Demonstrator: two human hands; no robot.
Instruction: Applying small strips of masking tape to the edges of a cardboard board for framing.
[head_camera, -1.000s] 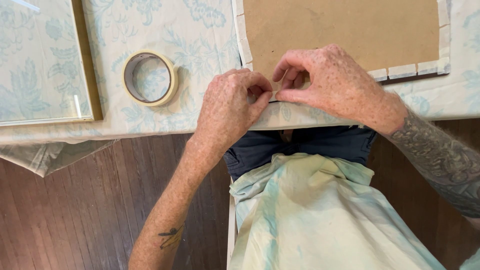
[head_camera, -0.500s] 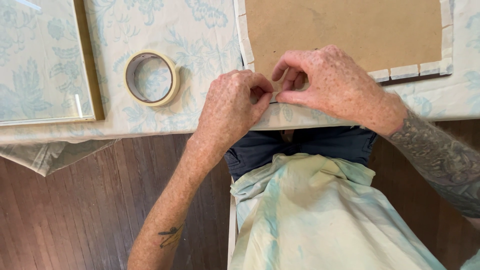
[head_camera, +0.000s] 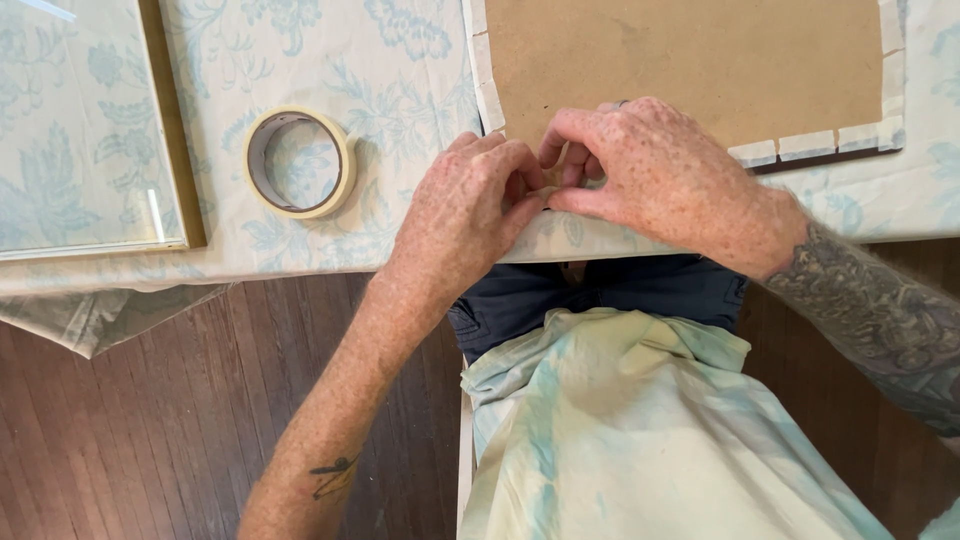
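Tape was the thing in hand: a short pale strip, mostly hidden, seemed pinched at the near edge of the brown backing board (head_camera: 690, 60), right where both sets of fingertips met. The left hand (head_camera: 465, 205) was curled, its fingers bent inward and pressing toward the board's lower edge, thumb tucked against the right hand's fingers; the right hand (head_camera: 665, 175) arched over from the other side, thumb and forefinger closed together on what looked like the strip's end, though the piece itself was too covered to make out fully. Judging by the row of pale tape pieces (head_camera: 800, 148) already laid along the board's lower edge to the right of the fingers, and more up its left side just beyond the left knuckles, the step appeared to be fixing another piece along the untaped stretch of that edge. The next move would likely call for smoothing it flat and pressing it down over the rim without creasing. Left of the fingers, a little apart, lay the roll of masking tape (head_camera: 300, 162) on the floral tablecloth (head_camera: 400, 70). Farther left sat a gold-edged picture frame (head_camera: 165, 120) with its glass, well apart from both hands.
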